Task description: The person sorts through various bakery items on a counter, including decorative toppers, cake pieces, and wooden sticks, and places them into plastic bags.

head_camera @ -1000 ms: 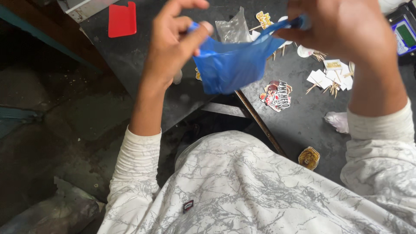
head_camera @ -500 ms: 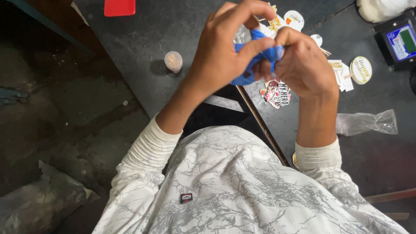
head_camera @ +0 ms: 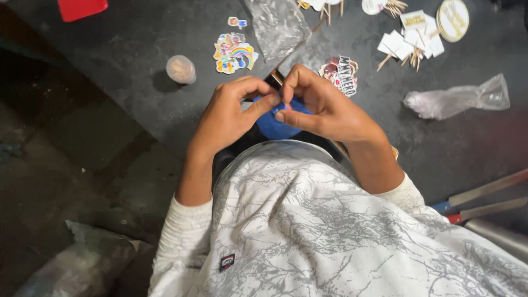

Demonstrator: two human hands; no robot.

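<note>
Blue plastic, a small bunched bag [head_camera: 273, 124], sat pinched between both hands just above the person's lap, at the near edge of the dark table [head_camera: 126, 82]. The left hand [head_camera: 228, 113] and right hand [head_camera: 324, 107] both closed their fingertips on it. A rainbow sticker [head_camera: 235, 53] and a small round cup [head_camera: 180, 69] lay nearby.

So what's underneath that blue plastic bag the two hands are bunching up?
Under the blue plastic bag, gripped by the left hand and right hand, only the dark tabletop edge shows. Whatever lies directly beneath is covered.
</note>
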